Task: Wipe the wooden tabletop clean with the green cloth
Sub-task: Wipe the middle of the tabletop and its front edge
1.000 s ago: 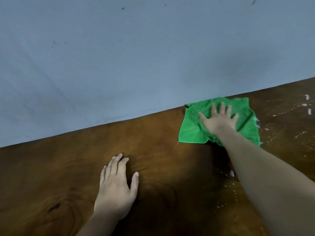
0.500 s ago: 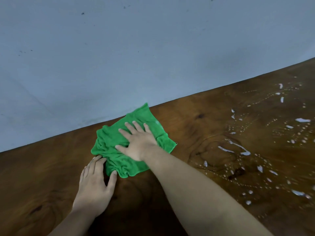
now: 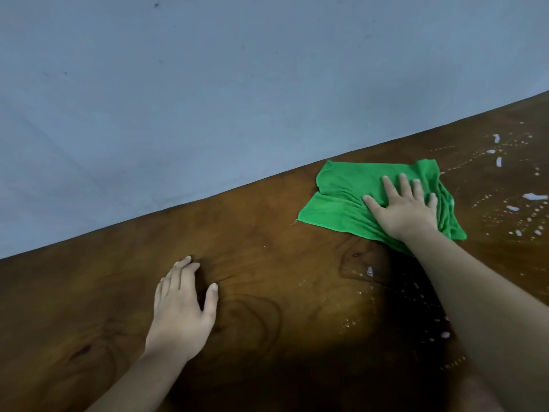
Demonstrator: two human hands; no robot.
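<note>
A plain blue-grey wall [image 3: 237, 99] (a few small dark specks on it) fills the upper view.

Plain blue-grey wall [image 3: 208, 99], faintly scuffed

The cloth [image 3: 353, 197] lies on the surface [image 3: 267, 292] toward its far right, close to the back edge where the wall [image 3: 237, 99] rises behind. The right hand [image 3: 407, 212] rests flat on the cloth's near right part. The left hand [image 3: 181, 310] lies flat on the surface, nearer and well to the left, apart from the cloth. Droplets [image 3: 511, 185] lie scattered right of the cloth, more nearer, beside the right forearm.
</note>
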